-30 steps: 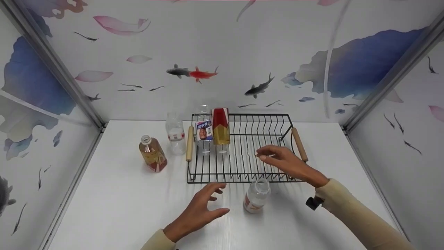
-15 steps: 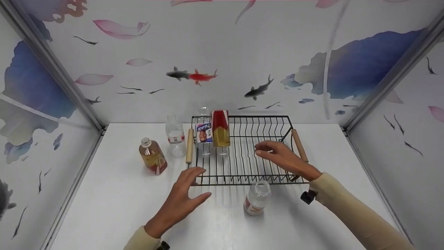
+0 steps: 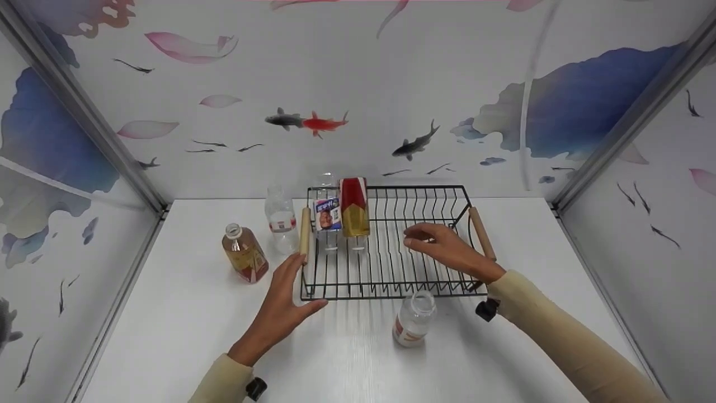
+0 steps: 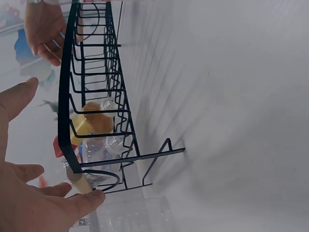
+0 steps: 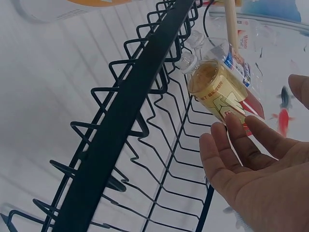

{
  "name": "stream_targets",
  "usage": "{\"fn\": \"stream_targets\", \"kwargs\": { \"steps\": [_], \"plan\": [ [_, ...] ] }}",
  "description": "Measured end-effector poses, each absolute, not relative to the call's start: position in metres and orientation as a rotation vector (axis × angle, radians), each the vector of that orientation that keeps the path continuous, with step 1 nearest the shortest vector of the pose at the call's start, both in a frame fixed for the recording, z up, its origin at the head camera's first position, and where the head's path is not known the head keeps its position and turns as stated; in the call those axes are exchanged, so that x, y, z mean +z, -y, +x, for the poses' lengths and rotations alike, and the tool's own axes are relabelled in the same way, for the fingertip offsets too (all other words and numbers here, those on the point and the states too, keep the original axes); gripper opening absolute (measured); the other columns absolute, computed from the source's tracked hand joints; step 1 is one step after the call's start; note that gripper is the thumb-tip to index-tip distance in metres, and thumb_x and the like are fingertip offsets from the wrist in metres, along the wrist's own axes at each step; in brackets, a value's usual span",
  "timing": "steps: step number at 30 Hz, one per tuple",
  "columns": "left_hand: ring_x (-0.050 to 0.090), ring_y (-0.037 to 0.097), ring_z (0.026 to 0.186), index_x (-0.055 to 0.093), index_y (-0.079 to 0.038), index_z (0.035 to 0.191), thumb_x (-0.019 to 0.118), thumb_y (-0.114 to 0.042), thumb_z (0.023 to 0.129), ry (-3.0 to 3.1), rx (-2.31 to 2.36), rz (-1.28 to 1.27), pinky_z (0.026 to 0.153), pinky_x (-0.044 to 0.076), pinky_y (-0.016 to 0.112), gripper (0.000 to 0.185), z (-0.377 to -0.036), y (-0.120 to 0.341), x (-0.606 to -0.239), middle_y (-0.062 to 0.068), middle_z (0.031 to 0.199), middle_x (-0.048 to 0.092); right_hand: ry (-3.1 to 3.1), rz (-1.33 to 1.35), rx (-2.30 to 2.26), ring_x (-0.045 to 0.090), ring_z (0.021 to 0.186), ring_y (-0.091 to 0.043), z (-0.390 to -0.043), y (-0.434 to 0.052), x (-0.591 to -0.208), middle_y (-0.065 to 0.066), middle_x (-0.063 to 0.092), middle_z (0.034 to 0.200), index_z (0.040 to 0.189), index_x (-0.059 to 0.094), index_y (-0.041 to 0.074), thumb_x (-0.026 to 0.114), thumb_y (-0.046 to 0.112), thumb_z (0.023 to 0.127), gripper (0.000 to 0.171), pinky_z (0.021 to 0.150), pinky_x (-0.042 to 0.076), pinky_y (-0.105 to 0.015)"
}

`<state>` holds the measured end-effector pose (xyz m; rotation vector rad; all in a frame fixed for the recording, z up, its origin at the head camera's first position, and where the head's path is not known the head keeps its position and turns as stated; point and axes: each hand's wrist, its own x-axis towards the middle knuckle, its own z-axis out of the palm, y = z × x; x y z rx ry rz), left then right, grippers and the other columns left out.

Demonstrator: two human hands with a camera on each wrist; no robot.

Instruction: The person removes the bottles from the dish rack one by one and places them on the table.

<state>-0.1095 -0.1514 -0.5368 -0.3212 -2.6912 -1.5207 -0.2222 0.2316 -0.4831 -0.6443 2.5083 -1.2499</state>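
In the head view my left hand (image 3: 274, 309) has its fingers spread, fingertips at the near end of the left wooden handle (image 3: 305, 230) of a black wire dish rack (image 3: 414, 186); whether they touch is unclear. Over the right half of that rack is my right hand (image 3: 447, 249), fingers loosely bent, holding nothing. Two bottles lean inside at the left, necks pointing down: a clear bottle with a blue label (image 3: 328, 214) and one with a red and gold label (image 3: 354, 208). The right wrist view shows my right fingers apart from the red and gold bottle (image 5: 222, 92).
An amber bottle (image 3: 245, 256) and a clear bottle (image 3: 282, 224) stand left of the rack, close to my left hand. In front of the rack stands a clear open-mouthed bottle (image 3: 413, 324). Patterned panels (image 3: 358, 67) wall in the white table (image 3: 168, 324).
My left hand has moved left and forward, from in front of the rack to its left handle. My right hand has drifted slightly left. The bottles and rack keep their places.
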Motion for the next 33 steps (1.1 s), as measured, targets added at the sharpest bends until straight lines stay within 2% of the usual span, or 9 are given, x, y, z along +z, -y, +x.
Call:
{"fn": "stream_targets", "kwargs": {
  "steps": [3,9,15,24,33],
  "plan": [
    [0.020,0.045,0.166,0.026,-0.009,0.174,0.094,-0.034,0.091,2.717,-1.615,-0.254,0.129,0.025,0.072,0.111,-0.116,0.152,-0.543,0.021,0.180,0.021,-2.513,-0.645,-1.245,0.064,0.137,-0.036,-0.224,-0.232,-0.485,-0.016,0.068,0.148,0.151,0.064,0.006,0.063,0.045,0.112,0.055,0.115,0.052,-0.060],
    [0.022,0.045,0.166,0.016,-0.011,0.177,0.095,-0.037,0.089,2.698,-1.768,-0.182,0.126,0.034,0.069,0.121,-0.124,0.150,-0.551,0.022,0.180,0.022,-2.520,-0.639,-1.254,0.064,0.136,-0.037,-0.226,-0.233,-0.488,-0.016,0.068,0.147,0.150,0.066,0.006,0.064,0.045,0.111,0.055,0.114,0.052,-0.061],
    [0.025,0.043,0.166,0.009,-0.017,0.178,0.096,-0.048,0.085,2.712,-1.794,-0.141,0.126,0.036,0.068,0.131,-0.127,0.149,-0.553,0.019,0.181,0.022,-2.531,-0.623,-1.258,0.063,0.137,-0.037,-0.226,-0.235,-0.489,-0.016,0.068,0.148,0.149,0.067,0.007,0.064,0.045,0.111,0.053,0.115,0.051,-0.062],
    [0.018,0.043,0.168,0.003,-0.021,0.179,0.096,-0.044,0.087,2.733,-1.832,-0.127,0.131,0.022,0.070,0.132,-0.128,0.147,-0.558,0.016,0.184,0.010,-2.540,-0.618,-1.256,0.063,0.136,-0.037,-0.227,-0.235,-0.488,-0.016,0.068,0.147,0.148,0.066,0.006,0.064,0.041,0.112,0.051,0.115,0.051,-0.061],
    [0.033,0.045,0.162,0.005,-0.018,0.179,0.094,-0.038,0.091,2.704,-1.803,-0.151,0.128,0.030,0.070,0.126,-0.129,0.143,-0.561,0.024,0.179,0.025,-2.540,-0.608,-1.241,0.061,0.140,-0.036,-0.225,-0.235,-0.482,-0.015,0.066,0.150,0.153,0.063,0.007,0.064,0.045,0.112,0.056,0.116,0.051,-0.060]
  ]
}}
